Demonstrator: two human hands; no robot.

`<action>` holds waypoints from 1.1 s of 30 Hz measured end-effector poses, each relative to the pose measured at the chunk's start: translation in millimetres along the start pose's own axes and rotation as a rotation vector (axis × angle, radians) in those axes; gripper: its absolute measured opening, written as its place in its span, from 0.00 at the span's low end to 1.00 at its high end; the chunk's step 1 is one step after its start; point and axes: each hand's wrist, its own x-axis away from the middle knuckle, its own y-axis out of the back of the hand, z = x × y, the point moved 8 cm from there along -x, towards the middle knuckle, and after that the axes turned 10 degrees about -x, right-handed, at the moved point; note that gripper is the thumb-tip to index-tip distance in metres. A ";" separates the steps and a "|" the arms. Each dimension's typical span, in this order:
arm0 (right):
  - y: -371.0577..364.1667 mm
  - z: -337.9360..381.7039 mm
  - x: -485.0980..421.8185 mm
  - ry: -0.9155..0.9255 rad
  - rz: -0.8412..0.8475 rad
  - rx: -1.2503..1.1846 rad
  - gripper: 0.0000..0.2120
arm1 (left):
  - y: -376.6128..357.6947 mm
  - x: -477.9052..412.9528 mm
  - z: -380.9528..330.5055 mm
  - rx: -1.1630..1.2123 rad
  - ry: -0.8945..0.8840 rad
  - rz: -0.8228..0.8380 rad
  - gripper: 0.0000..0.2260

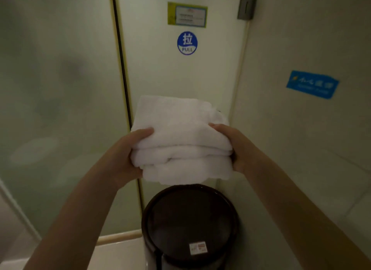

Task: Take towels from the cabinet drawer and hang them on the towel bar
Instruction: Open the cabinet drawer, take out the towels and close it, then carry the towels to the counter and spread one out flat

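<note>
A stack of folded white towels (180, 139) is held out in front of me at mid-frame, above a dark bin. My left hand (128, 155) grips the stack's left side, thumb on top and fingers underneath. My right hand (239, 149) grips the right side the same way. No towel bar or cabinet drawer is in view.
A frosted glass door (180, 75) with a blue round PULL sticker (187, 42) and a notice (187, 14) stands straight ahead. A frosted glass panel (56, 89) is on the left, a wall with a blue sign (312, 84) on the right. A dark round lidded bin (190, 223) stands below.
</note>
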 end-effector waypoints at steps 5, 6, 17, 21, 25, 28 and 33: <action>-12.5 45.6 33.5 0.010 -0.032 -0.008 0.16 | -16.0 18.9 -47.2 0.002 -0.016 0.044 0.17; -12.5 51.2 39.0 0.023 -0.038 -0.014 0.17 | -18.2 22.5 -52.1 -0.003 -0.025 0.051 0.16; -1.5 81.0 111.8 0.055 -0.083 -0.059 0.18 | -60.3 56.8 -77.7 -0.010 -0.054 0.186 0.10; 14.9 89.3 132.8 0.073 -0.136 -0.066 0.17 | -83.6 53.5 -79.9 -0.023 -0.065 0.272 0.09; 41.2 100.1 146.9 0.110 -0.225 -0.093 0.16 | -111.7 34.4 -78.0 -0.019 -0.019 0.390 0.12; 65.1 106.3 156.2 0.164 -0.290 -0.090 0.23 | -135.6 13.9 -73.7 -0.014 0.001 0.485 0.14; 100.0 113.4 182.2 0.220 -0.431 -0.126 0.24 | -182.0 -15.8 -74.5 -0.047 -0.020 0.674 0.09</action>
